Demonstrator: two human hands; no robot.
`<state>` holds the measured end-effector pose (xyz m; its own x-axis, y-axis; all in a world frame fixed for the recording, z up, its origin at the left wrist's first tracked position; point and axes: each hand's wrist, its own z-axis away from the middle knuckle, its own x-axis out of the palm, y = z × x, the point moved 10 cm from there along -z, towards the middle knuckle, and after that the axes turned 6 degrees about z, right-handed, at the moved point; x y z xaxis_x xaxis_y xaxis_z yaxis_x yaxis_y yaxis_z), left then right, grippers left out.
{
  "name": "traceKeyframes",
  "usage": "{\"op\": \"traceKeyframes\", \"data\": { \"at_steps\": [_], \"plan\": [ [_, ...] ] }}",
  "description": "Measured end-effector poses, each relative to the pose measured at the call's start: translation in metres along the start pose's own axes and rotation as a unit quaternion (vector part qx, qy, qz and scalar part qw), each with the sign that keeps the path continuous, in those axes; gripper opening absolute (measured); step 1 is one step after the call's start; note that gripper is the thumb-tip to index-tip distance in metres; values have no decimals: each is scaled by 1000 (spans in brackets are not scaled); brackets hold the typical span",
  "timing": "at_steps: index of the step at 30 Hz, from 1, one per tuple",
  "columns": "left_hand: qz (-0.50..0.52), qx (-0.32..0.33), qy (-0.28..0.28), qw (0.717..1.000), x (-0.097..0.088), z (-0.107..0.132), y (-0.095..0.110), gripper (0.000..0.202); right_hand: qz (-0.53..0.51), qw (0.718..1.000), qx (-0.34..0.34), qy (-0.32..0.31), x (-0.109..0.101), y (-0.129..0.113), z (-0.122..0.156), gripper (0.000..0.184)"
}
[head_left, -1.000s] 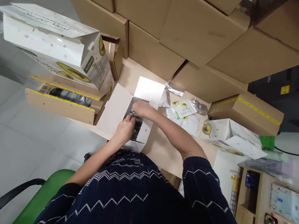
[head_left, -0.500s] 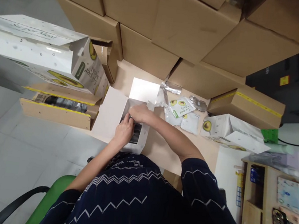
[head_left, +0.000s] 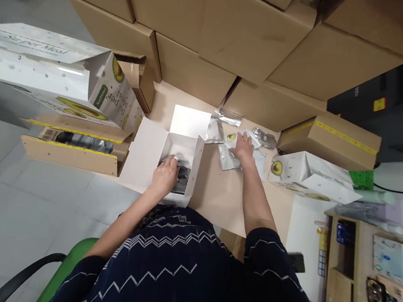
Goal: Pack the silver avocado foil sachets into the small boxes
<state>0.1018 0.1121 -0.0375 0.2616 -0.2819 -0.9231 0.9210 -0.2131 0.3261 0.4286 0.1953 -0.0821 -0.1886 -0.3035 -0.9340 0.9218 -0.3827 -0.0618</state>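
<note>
brown cartons (head_left: 256, 32) are towering at twelve o'clock behind pale table (head_left: 213, 199). white box (head_left: 182, 144) is standing open near centre, dark packets (head_left: 182, 180) lying inside. left hand (head_left: 165, 175) is resting inside box's nine o'clock side, fingers bunching; cannot tell whether clamping packet. right hand (head_left: 244, 149) is lying over avocado-print pouch (head_left: 230, 138), two o'clock from box, fingers spreading apart. step appearing to be picking pouch; next move calling for pinching thin edge.
</note>
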Motion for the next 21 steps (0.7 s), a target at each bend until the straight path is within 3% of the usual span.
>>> {"op": "traceKeyframes", "data": {
  "at_steps": [2,4,6,9,12,15,18,21],
  "plan": [
    [0,2,0,1000,-1,0,1,22,75,994,17,-82,41,17,-2,90],
    [3,4,-2,1000,-1,1,3,22,107,989,15,-97,62,18,2,83],
    [9,2,-3,1000,-2,1,3,23,119,990,7,-79,68,12,9,75],
    [11,-2,-1,1000,-2,2,2,23,119,992,-6,-45,59,1,18,65],
    [9,5,6,1000,-2,3,3,22,103,994,-7,-21,38,-3,25,52],
    [13,5,10,1000,-2,3,2,22,100,995,10,10,2,4,35,49],
    [19,1,9,1000,-2,3,1,21,42,993,26,107,-56,14,55,45],
    [20,-1,4,1000,-1,3,0,19,-101,967,-33,230,-118,9,86,38]
  ]
}}
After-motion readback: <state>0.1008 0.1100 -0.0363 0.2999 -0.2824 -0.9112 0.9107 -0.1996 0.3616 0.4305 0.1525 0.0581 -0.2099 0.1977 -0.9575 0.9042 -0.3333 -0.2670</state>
